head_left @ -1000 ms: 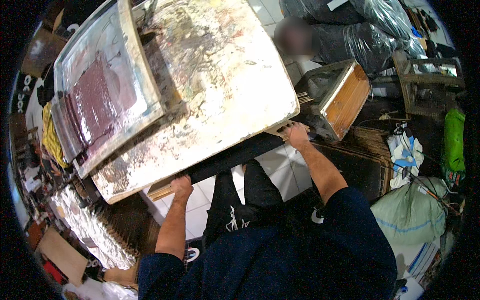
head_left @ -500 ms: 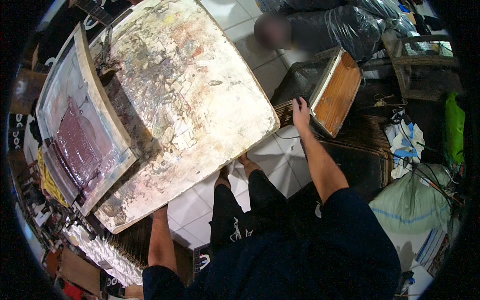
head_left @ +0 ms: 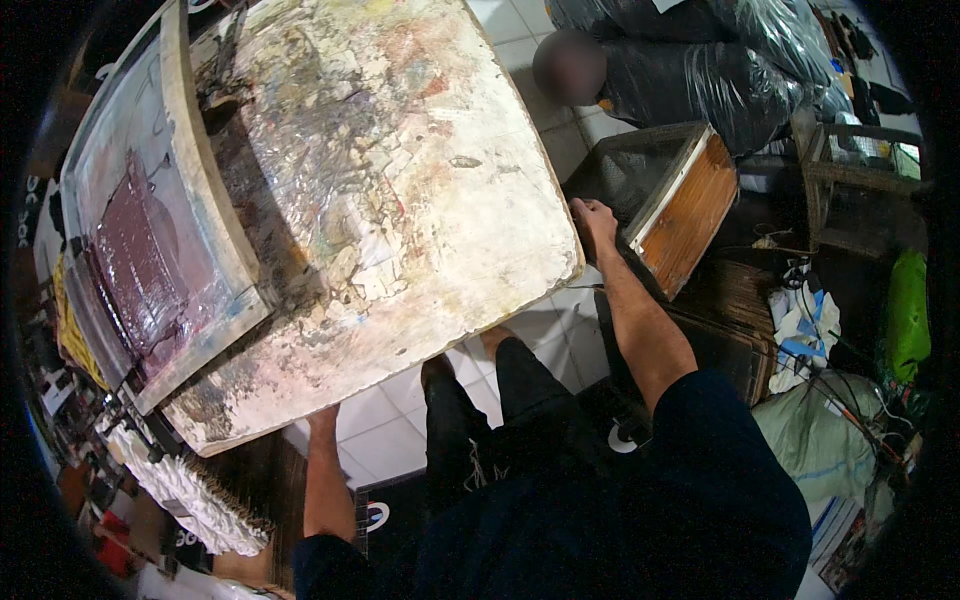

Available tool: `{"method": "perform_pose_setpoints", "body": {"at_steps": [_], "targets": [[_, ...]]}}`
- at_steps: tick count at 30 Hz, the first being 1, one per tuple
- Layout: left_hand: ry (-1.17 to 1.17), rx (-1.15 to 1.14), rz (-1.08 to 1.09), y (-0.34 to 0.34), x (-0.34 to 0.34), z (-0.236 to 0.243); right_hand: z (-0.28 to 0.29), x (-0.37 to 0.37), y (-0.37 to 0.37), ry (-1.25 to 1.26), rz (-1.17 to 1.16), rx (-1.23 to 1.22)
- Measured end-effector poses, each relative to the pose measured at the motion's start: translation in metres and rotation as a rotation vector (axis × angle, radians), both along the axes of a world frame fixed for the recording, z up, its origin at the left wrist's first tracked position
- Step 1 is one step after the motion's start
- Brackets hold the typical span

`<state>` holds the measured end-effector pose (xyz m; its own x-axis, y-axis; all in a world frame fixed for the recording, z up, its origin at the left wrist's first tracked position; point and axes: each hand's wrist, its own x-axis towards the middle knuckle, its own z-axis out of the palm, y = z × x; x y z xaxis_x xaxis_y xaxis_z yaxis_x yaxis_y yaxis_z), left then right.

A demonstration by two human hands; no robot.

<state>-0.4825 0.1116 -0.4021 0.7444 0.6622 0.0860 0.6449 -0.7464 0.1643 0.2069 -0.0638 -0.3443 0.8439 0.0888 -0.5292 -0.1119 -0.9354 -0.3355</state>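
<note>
A large pale board [head_left: 480, 250], its surface crusted with stains and peeling paint, spreads before me. On its left side a wooden-framed printing screen [head_left: 230, 225] stands tilted, with dark purple ink [head_left: 140, 255] across its mesh. My left hand [head_left: 323, 415] reaches in at the board's near edge; its fingers are hidden beneath. At the board's right edge, my right hand [head_left: 597, 222] is closed with the fingers curled. Whether it grips the edge or something beside it, I cannot tell. Just right of that hand sits another mesh frame [head_left: 685, 215] with a wooden side.
A person [head_left: 690, 90] is beyond the board, near black plastic bags. Stacked brown sheets [head_left: 735, 285], tangled cables, crumpled paper [head_left: 805, 330] and a pale green sack [head_left: 815, 430] crowd the right. White floor tiles [head_left: 385, 410] show below the board.
My right hand has moved left to the board's right edge, and its fingers have curled in. The whole view has shifted slightly. My left hand stays at the near edge.
</note>
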Motion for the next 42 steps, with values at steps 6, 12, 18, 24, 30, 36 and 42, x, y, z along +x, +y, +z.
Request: {"method": "perform_pose_setpoints", "body": {"at_steps": [6,12,18,24,30,36,42], "targets": [[0.223,-0.078,0.091,-0.011,-0.009,0.018,0.005,-0.011,0.031,0.064,0.064,-0.037],[0.163,0.210,-0.216,0.047,-0.025,-0.022,-0.006,-0.020,0.018,-0.005,0.020,-0.019],[0.203,0.210,-0.197,0.081,-0.010,-0.018,0.001,-0.005,-0.009,0.220,0.084,0.086],[0.265,0.255,-0.197,0.074,-0.002,-0.009,0.043,-0.026,-0.067,0.188,-0.533,0.366],[0.322,0.451,-0.257,0.045,0.036,0.037,0.002,0.005,-0.188,0.235,-1.430,0.561],[0.679,-0.298,0.718,-0.070,0.116,0.126,-0.030,0.037,-0.244,0.238,-1.505,0.942],[0.463,-0.644,0.617,-0.160,0.226,0.152,-0.019,0.063,-0.274,0.148,-1.598,0.837]]}}
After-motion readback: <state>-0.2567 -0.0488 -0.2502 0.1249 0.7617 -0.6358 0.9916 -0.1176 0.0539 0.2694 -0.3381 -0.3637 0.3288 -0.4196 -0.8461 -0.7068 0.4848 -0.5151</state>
